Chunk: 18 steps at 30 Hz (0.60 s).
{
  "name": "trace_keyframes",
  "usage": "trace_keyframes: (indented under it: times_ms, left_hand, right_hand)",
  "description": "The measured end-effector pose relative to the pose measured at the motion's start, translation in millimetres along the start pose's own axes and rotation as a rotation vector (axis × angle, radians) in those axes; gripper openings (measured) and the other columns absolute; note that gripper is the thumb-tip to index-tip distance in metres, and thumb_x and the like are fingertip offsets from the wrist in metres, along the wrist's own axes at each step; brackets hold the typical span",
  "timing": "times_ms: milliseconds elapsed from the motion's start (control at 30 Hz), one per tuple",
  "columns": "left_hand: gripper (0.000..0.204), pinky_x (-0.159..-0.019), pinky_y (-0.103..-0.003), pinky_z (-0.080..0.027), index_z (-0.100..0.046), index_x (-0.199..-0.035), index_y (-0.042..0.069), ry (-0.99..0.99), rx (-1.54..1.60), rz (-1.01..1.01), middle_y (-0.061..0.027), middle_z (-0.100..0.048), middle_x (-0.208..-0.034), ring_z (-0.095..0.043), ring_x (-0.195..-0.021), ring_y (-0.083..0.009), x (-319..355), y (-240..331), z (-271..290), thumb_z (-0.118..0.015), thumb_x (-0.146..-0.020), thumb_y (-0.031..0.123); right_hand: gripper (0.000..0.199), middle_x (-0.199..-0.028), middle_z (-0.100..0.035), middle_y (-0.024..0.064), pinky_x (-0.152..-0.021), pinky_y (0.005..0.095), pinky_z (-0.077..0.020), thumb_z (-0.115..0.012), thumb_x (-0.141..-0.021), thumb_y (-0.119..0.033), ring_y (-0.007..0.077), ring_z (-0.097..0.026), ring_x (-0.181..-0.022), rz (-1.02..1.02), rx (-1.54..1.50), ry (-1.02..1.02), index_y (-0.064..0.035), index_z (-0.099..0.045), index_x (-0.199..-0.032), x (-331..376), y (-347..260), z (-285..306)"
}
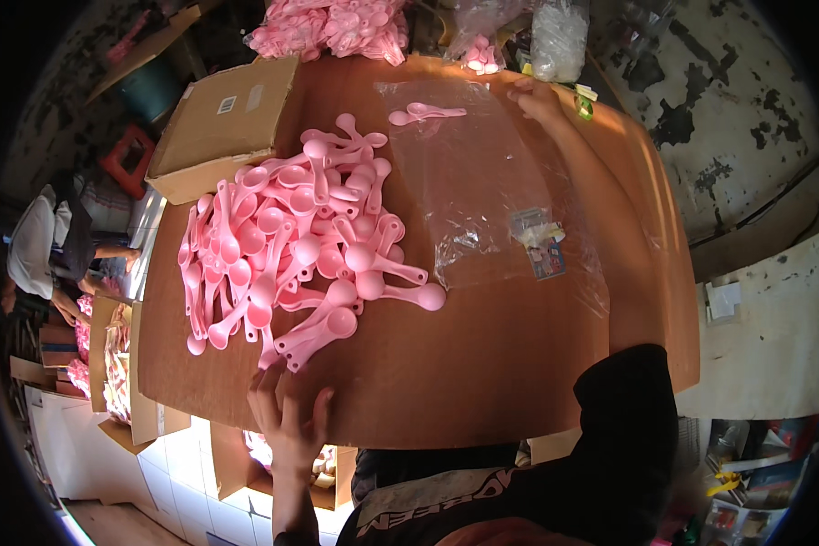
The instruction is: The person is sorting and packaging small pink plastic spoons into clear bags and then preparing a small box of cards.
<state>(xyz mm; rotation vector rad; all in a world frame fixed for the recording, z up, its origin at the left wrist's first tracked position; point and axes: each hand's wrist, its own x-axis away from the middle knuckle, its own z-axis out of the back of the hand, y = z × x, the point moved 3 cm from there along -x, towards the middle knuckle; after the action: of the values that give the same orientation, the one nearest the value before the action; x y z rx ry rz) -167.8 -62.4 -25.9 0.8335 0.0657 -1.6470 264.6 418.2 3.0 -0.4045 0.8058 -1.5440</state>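
I note the pink spoons (291, 241) are smooth, slightly glossy plastic. The clear bag (482, 182) at the table's far edge is shiny, crinkled film. The table (482, 364) top looks like matt brown board; the box (223, 123) is dull cardboard.

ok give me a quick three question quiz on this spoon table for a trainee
1. True or false: the left hand rests at the near table edge, by the pile of pink spoons.
2. Where does the right hand reach? A) the cardboard box B) the far edge of the clear plastic bag C) the floor
3. What lies on the far end of the clear plastic bag, apart from the pile?

Key
1. True.
2. B.
3. A couple of loose pink spoons.
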Motion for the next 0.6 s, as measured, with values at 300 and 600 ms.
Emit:
trace_keyframes:
  times_ms: [300,600]
  left_hand:
    - [0.012,-0.089,-0.049,-0.048,-0.061,-0.097,-0.002,0.126,-0.19,0.191,-0.0193,-0.058,-0.109,-0.058,-0.104,-0.0364,8.7,-15.5,12.5,-0.06,-0.086,0.004]
    - [0.01,-0.092,-0.053,-0.046,-0.06,-0.095,0.002,0.112,-0.054,-0.046,-0.0163,-0.058,-0.104,-0.058,-0.099,-0.0354,-21.7,-5.8,25.7,-0.058,-0.086,0.001]
  right_hand:
    - [0.038,-0.118,-0.063,0.002,-0.093,0.0404,-0.0429,-0.064,-0.092,-0.034,0.0166,-0.053,-0.113,-0.047,-0.261,-0.176,-0.0174,-0.061,-0.126,-89.6,1.5,-61.2]
    - [0.03,-0.117,-0.063,0.0021,-0.098,0.0367,-0.0433,-0.057,-0.096,-0.026,0.0147,-0.054,-0.114,-0.075,-0.295,-0.252,-0.0088,-0.062,-0.12,-31.3,29.1,-10.5]
